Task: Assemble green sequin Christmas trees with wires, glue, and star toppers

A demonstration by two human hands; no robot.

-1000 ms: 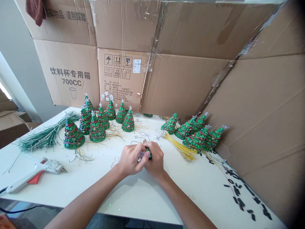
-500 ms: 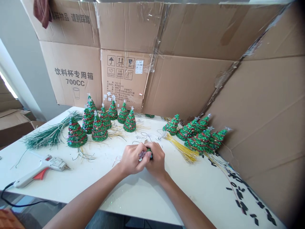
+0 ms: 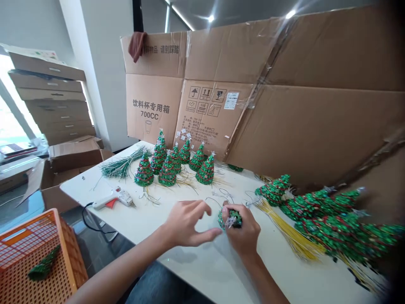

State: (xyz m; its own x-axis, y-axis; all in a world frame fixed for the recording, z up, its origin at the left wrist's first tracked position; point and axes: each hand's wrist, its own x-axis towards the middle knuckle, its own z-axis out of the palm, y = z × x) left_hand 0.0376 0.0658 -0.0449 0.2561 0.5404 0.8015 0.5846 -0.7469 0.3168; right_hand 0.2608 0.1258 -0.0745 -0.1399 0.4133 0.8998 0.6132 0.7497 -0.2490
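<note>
My right hand [image 3: 245,232] is closed round a small green tinsel Christmas tree [image 3: 236,218], its clear star poking out between the fingers toward me. Most of that tree is hidden by the hand. To its left, my left hand [image 3: 190,223] is empty, thumb and fingers apart, just above the white table. Beyond both hands, several decorated trees [image 3: 205,169] with red garlands and stars stand upright. More trees [image 3: 329,228] lie on their sides at the right, beside a bundle of yellow wires [image 3: 289,230].
A glue gun [image 3: 115,198] lies at the table's left, its cord hanging off the edge. Behind it is a bundle of green wires [image 3: 123,164]. An orange crate [image 3: 68,249] with one tree inside stands at lower left. Cardboard panels [image 3: 202,59] wall the back and right.
My left hand has let go of the small tree and moved away to the left, opening. My right hand keeps hold of it. The view has swung left, bringing the orange crate in.
</note>
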